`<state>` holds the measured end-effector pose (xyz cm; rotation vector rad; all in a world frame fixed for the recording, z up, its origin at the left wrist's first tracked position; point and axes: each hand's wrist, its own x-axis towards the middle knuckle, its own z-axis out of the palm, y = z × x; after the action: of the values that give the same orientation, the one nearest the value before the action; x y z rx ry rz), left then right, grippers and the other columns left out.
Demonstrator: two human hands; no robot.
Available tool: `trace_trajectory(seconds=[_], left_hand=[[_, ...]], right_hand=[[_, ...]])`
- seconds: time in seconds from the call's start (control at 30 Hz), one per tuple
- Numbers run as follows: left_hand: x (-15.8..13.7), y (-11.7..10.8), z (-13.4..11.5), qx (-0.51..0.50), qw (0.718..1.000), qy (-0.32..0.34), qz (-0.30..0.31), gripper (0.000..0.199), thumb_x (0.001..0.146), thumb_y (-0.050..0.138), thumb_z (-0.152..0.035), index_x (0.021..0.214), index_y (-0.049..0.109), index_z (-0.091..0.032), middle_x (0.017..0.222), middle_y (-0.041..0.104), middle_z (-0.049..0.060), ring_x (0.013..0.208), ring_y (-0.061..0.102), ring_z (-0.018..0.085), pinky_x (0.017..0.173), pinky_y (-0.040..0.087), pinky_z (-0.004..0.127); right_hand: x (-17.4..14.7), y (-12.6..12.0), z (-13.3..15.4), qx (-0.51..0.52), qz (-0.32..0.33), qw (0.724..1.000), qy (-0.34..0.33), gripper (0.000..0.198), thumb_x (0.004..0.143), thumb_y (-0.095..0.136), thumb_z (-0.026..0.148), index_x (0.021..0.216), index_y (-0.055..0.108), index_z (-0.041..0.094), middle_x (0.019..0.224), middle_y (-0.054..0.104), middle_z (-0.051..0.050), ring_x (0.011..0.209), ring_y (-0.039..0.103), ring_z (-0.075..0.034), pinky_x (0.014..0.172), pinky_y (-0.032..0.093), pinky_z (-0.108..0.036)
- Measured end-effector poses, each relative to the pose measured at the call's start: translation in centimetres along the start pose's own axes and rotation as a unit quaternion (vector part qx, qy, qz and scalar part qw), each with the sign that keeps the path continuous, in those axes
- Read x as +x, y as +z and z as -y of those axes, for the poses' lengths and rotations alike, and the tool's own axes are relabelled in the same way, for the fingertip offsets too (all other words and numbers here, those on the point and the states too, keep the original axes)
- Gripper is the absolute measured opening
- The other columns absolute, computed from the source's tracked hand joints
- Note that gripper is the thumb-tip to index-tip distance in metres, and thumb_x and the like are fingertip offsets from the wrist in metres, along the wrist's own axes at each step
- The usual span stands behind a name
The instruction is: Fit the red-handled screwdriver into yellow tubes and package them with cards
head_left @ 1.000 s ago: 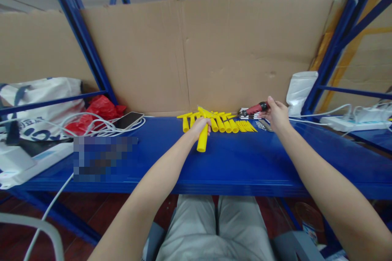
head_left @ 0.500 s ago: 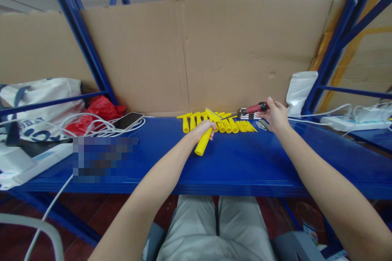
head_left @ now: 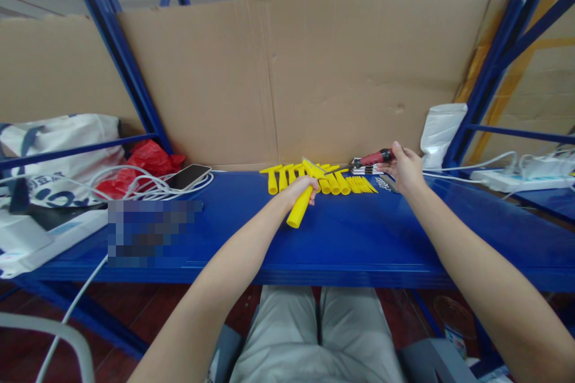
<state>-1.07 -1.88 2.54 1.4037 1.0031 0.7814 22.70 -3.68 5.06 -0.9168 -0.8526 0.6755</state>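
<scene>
My left hand [head_left: 302,189] is closed round the handle of a T-shaped yellow scraper [head_left: 297,215], its hollow end pointing towards me. My right hand [head_left: 405,169] grips a screwdriver [head_left: 374,158] with a red and black handle. The screwdriver's shaft reaches left, and its tip meets the scraper's head. Behind my left hand, several similar yellow scrapers [head_left: 272,182] lie in a row. To their right is a row of thin yellow pieces [head_left: 360,185]. Small metal parts, perhaps screws [head_left: 384,184], lie near my right hand.
The blue shelf top [head_left: 251,233] is backed by a cardboard sheet [head_left: 332,78]. At left are a phone [head_left: 191,177], white cables [head_left: 144,185], a red plastic bag [head_left: 150,158] and a cloth bag [head_left: 67,149]. A white pouch [head_left: 442,134] and a power strip [head_left: 525,178] stand at right.
Both hands stay in nearly the same place. The scraper and the screwdriver have shifted only very slightly.
</scene>
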Motion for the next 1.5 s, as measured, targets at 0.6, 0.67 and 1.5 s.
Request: trace_trajectory(seconds=[0.6,0.67,1.5], left_hand=[[-0.4,0.4,-0.2,0.008,0.999,0.005,-0.049,0.011,0.059,0.044,-0.009,0.058,0.040,-0.019,0.033,0.042,-0.004,0.028,0.038,0.009,0.037,0.037,0.021],[-0.4,0.5,-0.2,0.022,0.998,0.010,-0.064,0.012,0.059,0.044,-0.008,0.060,0.040,-0.019,0.033,0.042,-0.005,0.028,0.039,0.010,0.036,0.035,0.021],[-0.5,0.7,0.1,0.061,0.991,0.053,-0.111,0.018,0.063,0.045,-0.009,0.078,0.045,-0.018,0.035,0.042,-0.007,0.028,0.039,0.010,0.036,0.036,0.020]], right_hand=[[0.6,-0.1,-0.7,-0.032,0.030,0.998,-0.035,0.031,0.075,0.061,0.047,0.076,0.043,0.022,0.056,0.055,0.003,0.046,0.057,-0.014,0.042,0.049,-0.029],[0.5,0.0,-0.7,-0.040,0.024,0.997,-0.061,0.029,0.075,0.062,0.044,0.077,0.044,0.022,0.059,0.055,0.003,0.048,0.056,-0.014,0.045,0.050,-0.030],[-1.3,0.0,-0.4,-0.199,-0.012,0.950,-0.239,0.023,0.081,0.053,0.043,0.082,0.047,0.021,0.075,0.052,0.000,0.075,0.052,-0.015,0.068,0.041,-0.026]])
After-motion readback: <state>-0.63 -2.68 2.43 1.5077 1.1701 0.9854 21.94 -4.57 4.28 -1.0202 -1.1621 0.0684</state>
